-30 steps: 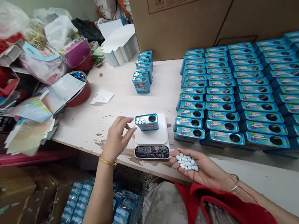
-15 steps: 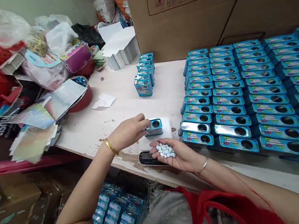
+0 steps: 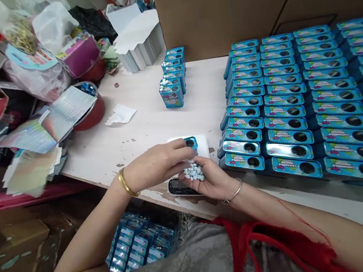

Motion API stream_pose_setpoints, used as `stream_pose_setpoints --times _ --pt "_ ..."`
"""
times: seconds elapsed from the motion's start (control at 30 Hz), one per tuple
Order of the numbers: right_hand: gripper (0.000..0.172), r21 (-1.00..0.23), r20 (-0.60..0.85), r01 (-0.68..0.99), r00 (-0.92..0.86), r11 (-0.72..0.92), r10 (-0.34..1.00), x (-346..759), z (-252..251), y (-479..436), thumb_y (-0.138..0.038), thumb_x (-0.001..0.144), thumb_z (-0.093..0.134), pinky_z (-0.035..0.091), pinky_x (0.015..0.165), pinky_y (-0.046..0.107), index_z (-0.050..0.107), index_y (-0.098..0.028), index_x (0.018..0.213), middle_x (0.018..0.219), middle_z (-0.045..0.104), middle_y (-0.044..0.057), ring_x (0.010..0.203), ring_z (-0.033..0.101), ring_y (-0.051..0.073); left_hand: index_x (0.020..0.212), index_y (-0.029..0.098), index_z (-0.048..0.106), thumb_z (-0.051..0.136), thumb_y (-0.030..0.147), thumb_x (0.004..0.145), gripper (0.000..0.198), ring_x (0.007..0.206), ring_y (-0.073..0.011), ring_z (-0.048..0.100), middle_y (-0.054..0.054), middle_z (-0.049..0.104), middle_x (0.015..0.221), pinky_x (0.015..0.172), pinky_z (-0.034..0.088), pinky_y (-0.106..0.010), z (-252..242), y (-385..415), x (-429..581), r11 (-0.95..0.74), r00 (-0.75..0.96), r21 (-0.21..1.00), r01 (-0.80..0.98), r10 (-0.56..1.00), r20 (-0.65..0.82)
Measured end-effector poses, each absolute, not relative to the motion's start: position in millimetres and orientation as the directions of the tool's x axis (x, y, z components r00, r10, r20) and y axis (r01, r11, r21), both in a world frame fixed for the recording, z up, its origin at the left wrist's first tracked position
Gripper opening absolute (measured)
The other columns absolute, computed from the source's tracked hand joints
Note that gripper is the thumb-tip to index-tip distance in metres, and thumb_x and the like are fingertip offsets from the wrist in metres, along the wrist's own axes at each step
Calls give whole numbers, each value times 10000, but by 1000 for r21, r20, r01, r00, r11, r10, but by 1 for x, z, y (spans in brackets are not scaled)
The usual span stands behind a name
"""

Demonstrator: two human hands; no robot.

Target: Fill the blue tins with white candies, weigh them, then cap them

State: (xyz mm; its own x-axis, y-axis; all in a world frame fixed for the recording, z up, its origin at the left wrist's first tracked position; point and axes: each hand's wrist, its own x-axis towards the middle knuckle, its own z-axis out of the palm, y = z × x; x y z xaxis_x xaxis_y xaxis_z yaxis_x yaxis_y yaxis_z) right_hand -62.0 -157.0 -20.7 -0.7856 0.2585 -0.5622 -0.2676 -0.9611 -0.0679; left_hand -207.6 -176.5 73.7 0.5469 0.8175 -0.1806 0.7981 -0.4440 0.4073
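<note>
My right hand (image 3: 215, 178) is palm up and cupped around a small heap of white candies (image 3: 194, 172). Over the near side of the same heap reaches my left hand (image 3: 160, 163), its fingers curved and close together with the tips at the candies; whether any are between them is hidden. Behind my left fingers a blue tin (image 3: 190, 142) with a round dark opening rests on a white digital scale (image 3: 202, 144). My left hand covers most of that tin. The scale's dark display panel (image 3: 179, 187) shows partly beneath my hands.
Rows of blue tins (image 3: 289, 124) fill the right side of the table. A short row of tins (image 3: 172, 95), some topped with candies, stands farther back. Stacked white cartons (image 3: 138, 42), a big cardboard box (image 3: 234, 14), torn paper (image 3: 121, 114) and a red bowl (image 3: 91, 115) surround the work area.
My left hand has moved from the tin on the scale to the candies in my right palm. The view has tilted downward slightly.
</note>
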Motion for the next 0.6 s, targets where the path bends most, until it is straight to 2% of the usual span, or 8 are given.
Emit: stream_pose_setpoints --times 0.1,0.17,0.3,0.37,0.43,0.6 --pt "164 -64 -552 -291 -786 -954 277 -50 -16 -161 -148 839 446 489 440 187 545 -144 708 537 578 -9 455 545 93 994 173 555 399 268 938 190 803 -139 543 -60 556 944 680 441 -243 71 -184 -189 -473 577 458 753 808 -115" --pt "137 -84 -539 -248 -803 -965 253 -37 -12 -162 -170 832 470 426 376 158 562 -135 737 585 595 12 477 547 95 986 182 562 403 260 936 185 829 -146 552 -58 573 917 708 455 -260 69 -187 -185 -449 532 507 736 846 -23" --pt "155 -123 -568 -245 -777 -962 271 -6 -4 -159 -170 825 484 385 349 146 615 -100 869 690 622 58 498 518 86 880 199 593 477 293 908 153 757 -138 562 -31 594 814 667 460 -278 70 -193 -202 -291 211 555 779 956 204" --pt "165 -139 -617 -277 -726 -951 302 8 -4 -160 -168 822 496 419 375 153 629 -95 886 702 631 68 518 537 93 834 186 601 529 317 881 157 694 -122 546 -19 588 765 620 448 -268 71 -197 -214 -223 67 561 797 956 285" --pt "176 -142 -672 -291 -674 -946 308 19 -6 -162 -175 827 502 461 410 162 640 -94 902 712 650 76 544 576 105 814 171 604 563 317 862 160 654 -105 525 -11 580 736 590 435 -252 70 -203 -224 -189 -4 559 807 946 325" --pt "223 -87 -743 -303 -615 -949 264 27 -11 -173 -164 852 473 579 621 227 645 -87 971 846 717 119 767 695 174 899 170 599 567 266 865 107 666 -90 517 -10 590 783 590 430 -228 63 -219 -223 -177 0 556 812 953 304"
